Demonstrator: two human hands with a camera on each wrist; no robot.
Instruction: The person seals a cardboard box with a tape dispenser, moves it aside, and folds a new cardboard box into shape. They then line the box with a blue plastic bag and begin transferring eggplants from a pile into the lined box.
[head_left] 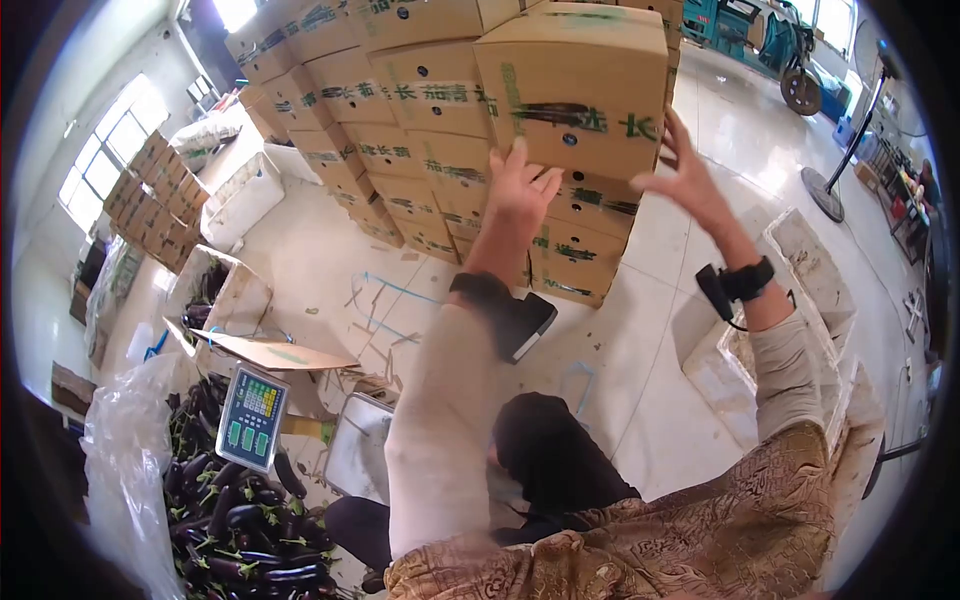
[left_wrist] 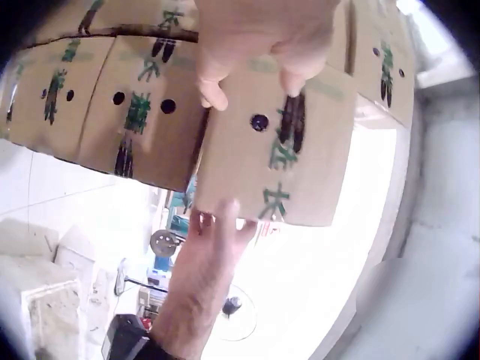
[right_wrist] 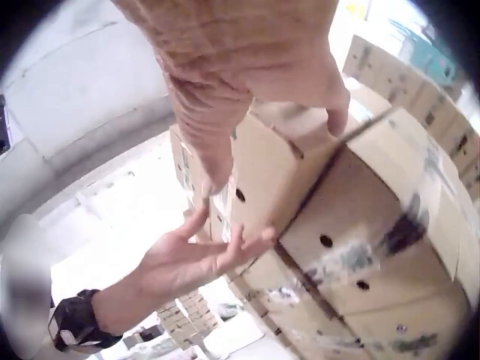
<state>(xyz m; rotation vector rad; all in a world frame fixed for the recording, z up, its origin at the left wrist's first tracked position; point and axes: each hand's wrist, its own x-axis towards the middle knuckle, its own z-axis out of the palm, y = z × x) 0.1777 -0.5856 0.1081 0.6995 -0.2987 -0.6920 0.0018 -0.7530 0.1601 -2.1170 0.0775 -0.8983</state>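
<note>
A cardboard box point(head_left: 575, 75) with green lettering and a dark eggplant print sits at the top front of a tall stack of like boxes point(head_left: 430, 160). My left hand point(head_left: 520, 188) is at its lower front edge, fingers spread and fairly straight. Along the box's right side, my right hand point(head_left: 690, 182) has its fingertips up at the cardboard and its thumb held apart. In the left wrist view the right hand point(left_wrist: 206, 262) shows at the far side of the printed box point(left_wrist: 255, 165). From the right wrist, the left hand point(right_wrist: 187, 262) appears with extended fingers near the box's lower edge.
Eggplants point(head_left: 245, 520) lie heaped at the lower left beside a scale display point(head_left: 250, 415) and clear plastic sheeting point(head_left: 130, 470). White foam crates point(head_left: 720, 380) stand at right. Blue strapping point(head_left: 375, 310) and scraps litter the floor. A standing fan point(head_left: 825, 195) and a teal vehicle point(head_left: 760, 40) are farther back.
</note>
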